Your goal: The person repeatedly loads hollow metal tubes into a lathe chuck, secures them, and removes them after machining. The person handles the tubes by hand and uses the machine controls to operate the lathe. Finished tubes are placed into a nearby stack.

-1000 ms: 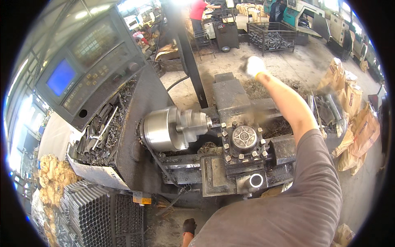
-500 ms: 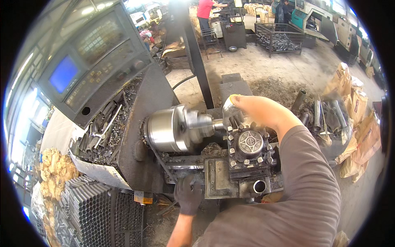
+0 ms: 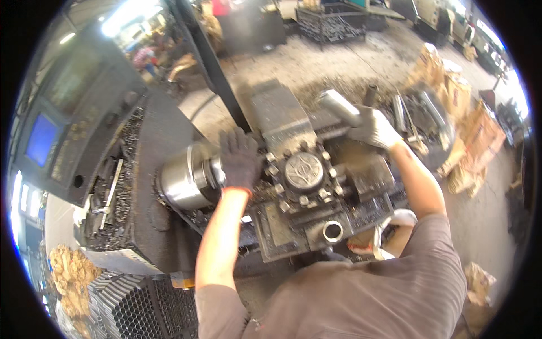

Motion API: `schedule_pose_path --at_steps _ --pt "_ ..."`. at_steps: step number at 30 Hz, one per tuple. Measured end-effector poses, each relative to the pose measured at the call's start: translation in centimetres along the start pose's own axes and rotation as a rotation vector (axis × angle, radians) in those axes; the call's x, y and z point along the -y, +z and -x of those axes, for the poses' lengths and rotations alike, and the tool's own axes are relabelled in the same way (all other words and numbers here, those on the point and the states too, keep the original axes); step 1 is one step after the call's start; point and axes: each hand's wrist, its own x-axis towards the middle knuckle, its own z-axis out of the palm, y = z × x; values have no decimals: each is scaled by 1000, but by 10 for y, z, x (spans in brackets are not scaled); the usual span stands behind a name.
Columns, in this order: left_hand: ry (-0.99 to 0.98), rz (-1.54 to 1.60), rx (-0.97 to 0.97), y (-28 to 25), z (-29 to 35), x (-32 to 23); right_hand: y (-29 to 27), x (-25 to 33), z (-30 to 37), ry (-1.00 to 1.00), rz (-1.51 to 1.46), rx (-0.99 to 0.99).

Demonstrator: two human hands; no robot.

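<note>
My right hand [image 3: 374, 127], in a pale grey glove, is closed round one end of a shiny metal tube [image 3: 337, 105], held tilted above the right side of the lathe. My left hand [image 3: 240, 161], in a dark glove, is beside the front of the lathe chuck [image 3: 186, 176], fingers stretched out and a little apart. It hides part of the chuck's face, so whether it touches the metal there cannot be told. Between my hands stands the square tool post [image 3: 304, 171], ringed with bolts. A short open-ended tube [image 3: 332, 231] shows at the carriage's near side.
On the left stands the control cabinet [image 3: 62, 135], with a tray of metal chips [image 3: 116, 198] and a T-handled wrench [image 3: 112, 192]. Stacked tubes [image 3: 141, 305] fill a rack below. Paper sacks [image 3: 477, 141] and loose tubes [image 3: 432, 110] lie to the right. A dark post [image 3: 212, 62] rises behind.
My left hand has risen from the lathe's near side to the chuck. My right hand has moved right from beyond the tool post and now holds a tube. The view has shifted.
</note>
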Motion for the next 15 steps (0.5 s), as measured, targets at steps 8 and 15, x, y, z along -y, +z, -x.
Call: schedule_pose_path --at_steps 8,15 --pt "-53 291 -279 -29 45 8 55 -210 339 922 -508 -120" --pt "-35 943 618 -31 156 -47 97 -245 361 832 -62 -41"
